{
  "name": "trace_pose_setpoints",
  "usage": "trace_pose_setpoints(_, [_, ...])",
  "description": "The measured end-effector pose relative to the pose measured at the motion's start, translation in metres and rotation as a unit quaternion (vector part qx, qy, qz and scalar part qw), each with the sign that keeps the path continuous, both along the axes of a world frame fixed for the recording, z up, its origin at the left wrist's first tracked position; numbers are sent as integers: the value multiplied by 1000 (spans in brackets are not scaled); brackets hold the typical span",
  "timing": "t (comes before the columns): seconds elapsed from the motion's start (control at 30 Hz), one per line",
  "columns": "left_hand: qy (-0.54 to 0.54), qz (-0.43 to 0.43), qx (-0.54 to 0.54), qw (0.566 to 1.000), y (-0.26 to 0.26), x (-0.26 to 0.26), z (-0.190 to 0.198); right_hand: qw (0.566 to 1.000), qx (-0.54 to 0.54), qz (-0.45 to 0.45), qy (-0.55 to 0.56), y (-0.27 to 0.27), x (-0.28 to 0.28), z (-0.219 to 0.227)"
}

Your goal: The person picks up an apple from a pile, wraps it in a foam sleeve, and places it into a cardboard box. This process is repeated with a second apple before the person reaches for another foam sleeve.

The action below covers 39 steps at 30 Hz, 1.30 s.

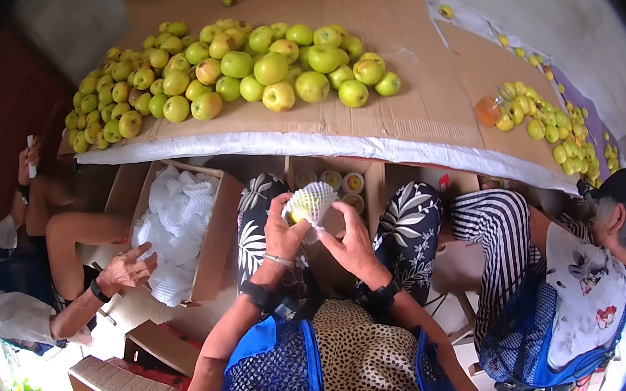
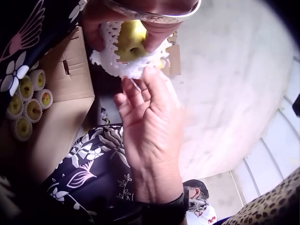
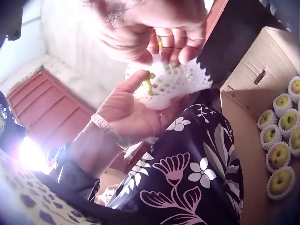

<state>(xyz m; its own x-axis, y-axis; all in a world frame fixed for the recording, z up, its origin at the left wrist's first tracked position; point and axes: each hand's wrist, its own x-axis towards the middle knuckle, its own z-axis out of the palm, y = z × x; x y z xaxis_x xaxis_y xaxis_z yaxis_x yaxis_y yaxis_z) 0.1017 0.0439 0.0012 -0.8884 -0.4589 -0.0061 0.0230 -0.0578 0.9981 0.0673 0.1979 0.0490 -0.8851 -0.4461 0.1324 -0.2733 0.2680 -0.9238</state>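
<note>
A yellow-green apple (image 2: 131, 41) is partly covered by a white foam net (image 1: 316, 199), held above the lap. The left hand (image 1: 281, 231) grips the apple and net from the left side, its thumb on the fruit in the left wrist view. From the right, the right hand (image 1: 352, 243) pinches the net's edge between thumb and fingers; in the right wrist view the right hand (image 3: 154, 28) is over the net, above the left hand (image 3: 133, 110). Part of the apple is hidden by the net and fingers.
Loose apples (image 1: 271, 69) are heaped on a cardboard-covered table (image 1: 426, 105). Below its edge stand a box of white foam nets (image 1: 174, 219) and a box (image 3: 248, 108) with netted apples. People sit at both sides; one person's hand (image 1: 127, 269) is near the foam nets.
</note>
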Motion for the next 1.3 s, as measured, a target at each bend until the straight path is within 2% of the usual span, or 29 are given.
trace_pose_setpoints(0.03, [-18,31,-90,995,2,2,12,999,-31,6,-27,0,0,3])
trace_pose_setpoints(0.07, [-41,17,-159,986,4,0,26,997,-58,13,-58,0,-3,7])
trace_pose_setpoints(0.13, [-75,-15,-296,952,8,2,53,999,-28,17,-8,0,-4,6])
trace_pose_setpoints(0.17, [-107,-28,-282,953,15,3,70,999,-31,11,0,-1,-5,-4])
trace_pose_setpoints(0.23, [-47,-54,-327,942,17,2,76,999,-41,-11,-25,1,-5,-5])
trace_pose_setpoints(0.33, [33,-85,-349,933,14,-1,78,989,-126,-22,-79,5,-7,0])
trace_pose_setpoints(0.4, [-17,-38,-286,957,21,2,87,979,-177,-20,-96,7,-6,-1])
trace_pose_setpoints(0.5, [-10,-84,-300,950,13,5,83,973,-203,1,-107,11,-10,-1])
trace_pose_setpoints(0.6, [-18,-99,-363,926,10,2,88,970,-204,22,-129,17,-9,-2])
trace_pose_setpoints(0.63, [12,-89,-380,921,9,2,80,969,-202,21,-142,18,-8,-5])
trace_pose_setpoints(0.73, [77,-42,-488,868,11,0,92,963,-220,40,-153,15,-8,-18])
trace_pose_setpoints(0.77, [84,-52,-459,883,12,0,87,961,-226,50,-154,15,-7,-22])
trace_pose_setpoints(0.87, [105,-65,-512,850,22,0,102,964,-182,68,-182,15,-5,-27])
trace_pose_setpoints(0.97, [139,-100,-517,838,26,-1,100,938,-273,53,-207,8,-2,-11])
trace_pose_setpoints(1.07, [195,-155,-543,802,24,0,102,932,-278,67,-221,10,-3,-21])
trace_pose_setpoints(1.13, [213,-196,-546,786,29,3,100,938,-284,53,-192,9,-3,-19])
trace_pose_setpoints(1.17, [224,-185,-549,784,31,4,103,940,-287,47,-177,9,-3,-17])
trace_pose_setpoints(1.27, [191,-171,-514,819,25,13,108,911,-336,27,-238,13,-5,-8])
trace_pose_setpoints(1.3, [192,-185,-504,822,21,13,108,921,-315,26,-230,14,-6,-9])
